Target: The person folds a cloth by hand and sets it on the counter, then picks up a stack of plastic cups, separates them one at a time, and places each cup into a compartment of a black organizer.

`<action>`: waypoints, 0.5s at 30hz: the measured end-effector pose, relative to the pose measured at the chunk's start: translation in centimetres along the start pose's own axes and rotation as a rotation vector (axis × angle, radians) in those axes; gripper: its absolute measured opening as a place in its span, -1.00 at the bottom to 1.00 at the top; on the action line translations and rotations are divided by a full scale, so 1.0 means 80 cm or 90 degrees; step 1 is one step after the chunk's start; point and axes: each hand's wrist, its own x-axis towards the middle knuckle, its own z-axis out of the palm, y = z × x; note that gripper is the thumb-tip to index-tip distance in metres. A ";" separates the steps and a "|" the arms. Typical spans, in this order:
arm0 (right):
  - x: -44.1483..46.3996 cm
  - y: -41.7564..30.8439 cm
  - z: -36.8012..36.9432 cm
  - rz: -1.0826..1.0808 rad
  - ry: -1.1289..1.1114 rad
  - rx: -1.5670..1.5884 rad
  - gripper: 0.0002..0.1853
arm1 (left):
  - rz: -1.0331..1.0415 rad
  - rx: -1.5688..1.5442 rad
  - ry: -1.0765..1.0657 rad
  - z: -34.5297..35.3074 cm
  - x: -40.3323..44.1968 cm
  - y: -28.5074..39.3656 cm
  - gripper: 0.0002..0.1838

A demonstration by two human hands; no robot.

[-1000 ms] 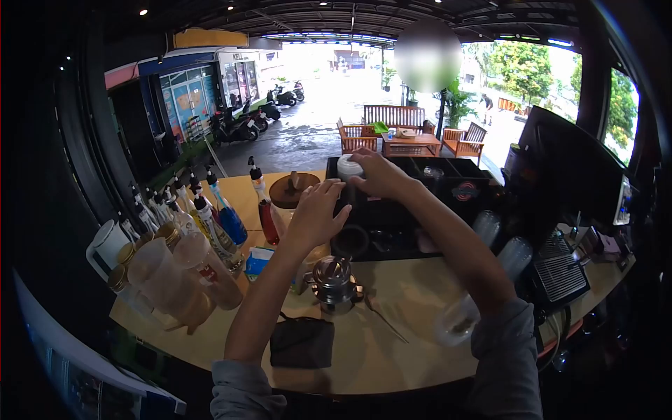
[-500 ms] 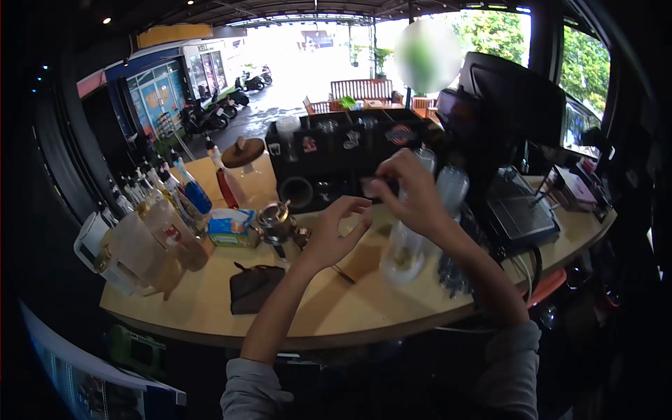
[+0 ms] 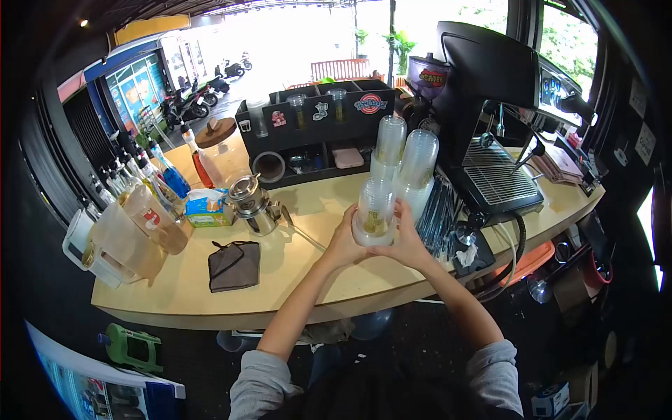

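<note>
Both hands wrap the lower part of a stack of clear plastic cups (image 3: 376, 204) with a yellowish print, near the counter's front. My left hand (image 3: 343, 241) closes on its left side and my right hand (image 3: 407, 241) on its right. Two more clear cup stacks (image 3: 418, 157) (image 3: 390, 140) stand right behind it. To the left are a metal drip pot (image 3: 252, 203), a long thin spoon (image 3: 304, 231) and a dark folded cloth pouch (image 3: 234, 267) on the wooden counter (image 3: 301, 280).
Syrup bottles (image 3: 168, 171), plastic pitchers (image 3: 108, 241) and a tissue pack (image 3: 208, 208) stand at left. A black organizer (image 3: 315, 133) is behind. At right are wrapped straws (image 3: 437, 217) and an espresso machine (image 3: 490, 91).
My hands have come down from the organizer's top onto the front cup stack and closed around it. The view has tilted down and turned right.
</note>
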 end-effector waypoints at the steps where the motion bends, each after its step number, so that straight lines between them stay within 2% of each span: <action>1: 0.003 0.002 0.003 0.001 0.001 0.000 0.25 | 0.026 -0.008 0.028 0.002 0.001 -0.004 0.19; 3: 0.011 0.004 0.009 0.025 -0.016 0.080 0.29 | 0.023 -0.025 0.023 0.002 0.001 -0.008 0.19; 7: 0.019 -0.002 0.002 0.055 -0.029 0.087 0.32 | 0.009 -0.021 0.040 0.003 0.000 -0.006 0.20; 9: 0.021 -0.005 -0.002 0.049 -0.037 -0.038 0.32 | -0.001 -0.020 0.035 0.002 -0.001 -0.005 0.20; 13: 0.024 -0.017 -0.005 0.041 -0.050 -0.104 0.31 | 0.012 -0.013 0.032 0.001 0.000 -0.009 0.21; 15: 0.021 -0.015 0.000 0.030 0.000 -0.107 0.27 | 0.012 -0.008 0.033 0.001 -0.001 -0.010 0.20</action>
